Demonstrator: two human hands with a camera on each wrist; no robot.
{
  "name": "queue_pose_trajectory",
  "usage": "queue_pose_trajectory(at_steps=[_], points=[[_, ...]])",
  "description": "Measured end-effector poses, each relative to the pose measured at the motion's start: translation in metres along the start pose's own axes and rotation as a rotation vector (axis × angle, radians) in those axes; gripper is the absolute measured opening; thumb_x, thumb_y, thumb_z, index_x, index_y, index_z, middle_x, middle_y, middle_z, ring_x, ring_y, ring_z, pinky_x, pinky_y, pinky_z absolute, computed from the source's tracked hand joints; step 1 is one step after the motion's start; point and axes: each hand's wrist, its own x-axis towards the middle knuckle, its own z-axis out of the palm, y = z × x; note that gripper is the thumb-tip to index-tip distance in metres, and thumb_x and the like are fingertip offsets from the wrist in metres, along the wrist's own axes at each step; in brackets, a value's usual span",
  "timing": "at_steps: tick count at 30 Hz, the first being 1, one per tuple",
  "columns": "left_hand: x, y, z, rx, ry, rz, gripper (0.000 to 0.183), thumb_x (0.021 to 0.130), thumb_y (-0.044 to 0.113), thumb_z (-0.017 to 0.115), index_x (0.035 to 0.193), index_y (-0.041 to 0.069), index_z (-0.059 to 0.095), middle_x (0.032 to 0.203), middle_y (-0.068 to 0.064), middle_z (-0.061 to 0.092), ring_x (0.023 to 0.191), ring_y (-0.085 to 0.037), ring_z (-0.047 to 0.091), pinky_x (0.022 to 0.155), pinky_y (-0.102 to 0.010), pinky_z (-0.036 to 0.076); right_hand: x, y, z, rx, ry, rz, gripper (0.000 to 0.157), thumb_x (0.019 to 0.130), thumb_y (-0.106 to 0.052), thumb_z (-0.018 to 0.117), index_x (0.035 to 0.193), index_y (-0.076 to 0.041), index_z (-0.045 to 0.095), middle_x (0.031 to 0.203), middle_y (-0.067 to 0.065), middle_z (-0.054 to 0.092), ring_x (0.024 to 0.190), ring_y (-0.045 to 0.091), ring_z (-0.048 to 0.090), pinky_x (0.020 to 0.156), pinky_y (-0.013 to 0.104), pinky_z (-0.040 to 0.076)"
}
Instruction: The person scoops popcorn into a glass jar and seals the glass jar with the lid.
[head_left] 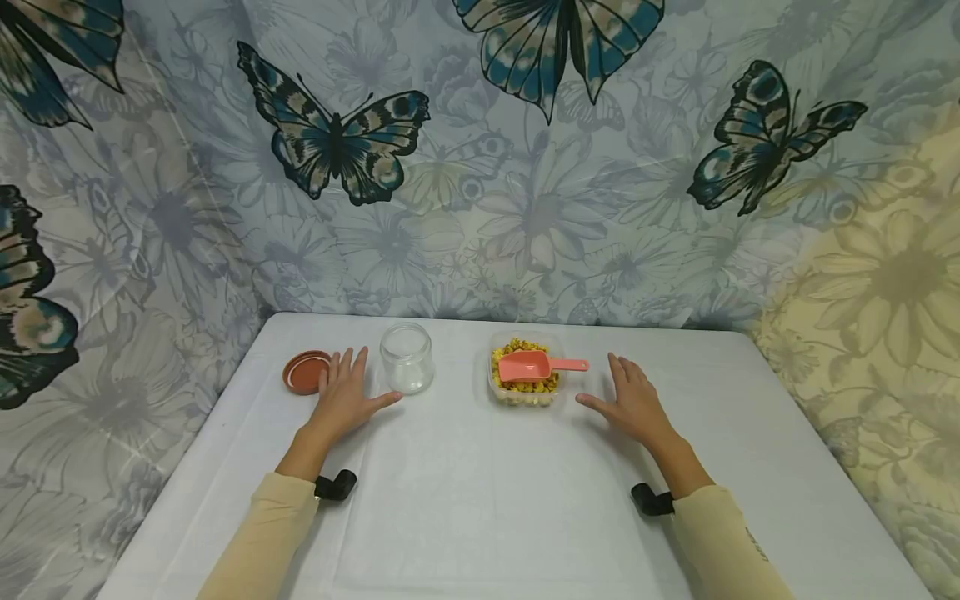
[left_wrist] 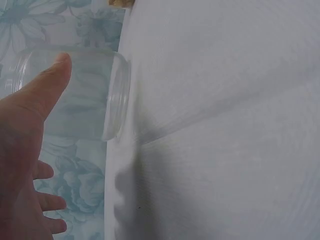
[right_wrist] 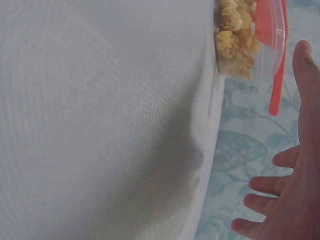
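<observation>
My left hand (head_left: 345,400), fingers spread and holding nothing, hovers between a brown-red lid (head_left: 303,372) and an upright clear jar (head_left: 407,358). In the left wrist view the thumb overlaps the jar (left_wrist: 85,100). A clear plastic tub (head_left: 527,398) of yellow popcorn (head_left: 525,343) stands right of the jar. Across the popcorn lies a coral scoop (head_left: 525,367), its handle pointing right. My right hand (head_left: 633,400) is spread and holds nothing, just right of the handle. The right wrist view shows the scoop handle (right_wrist: 277,85) jutting past the tub's rim near the thumb.
A white cloth (head_left: 487,508) covers the table. Behind and beside it hangs a fabric backdrop (head_left: 525,208) with butterflies and flowers. A black wrist camera (head_left: 336,486) is strapped to the left wrist, another black camera (head_left: 652,500) to the right.
</observation>
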Motion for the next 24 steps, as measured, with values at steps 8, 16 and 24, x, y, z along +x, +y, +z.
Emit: queue_pose_trajectory(at_steps=[8, 16, 24], points=[[0.0028, -0.0020, -0.0011, -0.016, -0.007, -0.006, 0.109, 0.080, 0.062, 0.068, 0.155, 0.002, 0.016, 0.159, -0.030, 0.012, 0.148, -0.049, 0.003, 0.116, -0.070, 0.005, -0.0002, -0.0017, -0.0015, 0.017, 0.015, -0.012, 0.105, 0.085, -0.063, 0.061, 0.152, 0.005, 0.019, 0.151, 0.034, 0.026, 0.139, 0.052, 0.025, 0.110, 0.070, 0.024], [0.0056, -0.0005, -0.0026, -0.030, -0.005, 0.001, 0.111, 0.079, 0.063, 0.069, 0.155, 0.003, 0.016, 0.160, -0.028, 0.012, 0.148, -0.048, 0.003, 0.115, -0.070, 0.006, 0.0006, -0.0037, -0.0036, 0.031, 0.016, -0.019, 0.104, 0.086, -0.063, 0.061, 0.152, 0.005, 0.019, 0.151, 0.034, 0.026, 0.139, 0.052, 0.025, 0.111, 0.070, 0.024], [0.0076, 0.0033, -0.0067, -0.056, 0.015, 0.015, 0.109, 0.079, 0.061, 0.070, 0.155, 0.003, 0.017, 0.159, -0.029, 0.013, 0.148, -0.048, 0.005, 0.115, -0.070, 0.007, 0.0008, -0.0062, -0.0052, 0.042, 0.025, -0.021, 0.104, 0.085, -0.063, 0.061, 0.152, 0.005, 0.020, 0.151, 0.034, 0.027, 0.139, 0.052, 0.027, 0.111, 0.069, 0.025]])
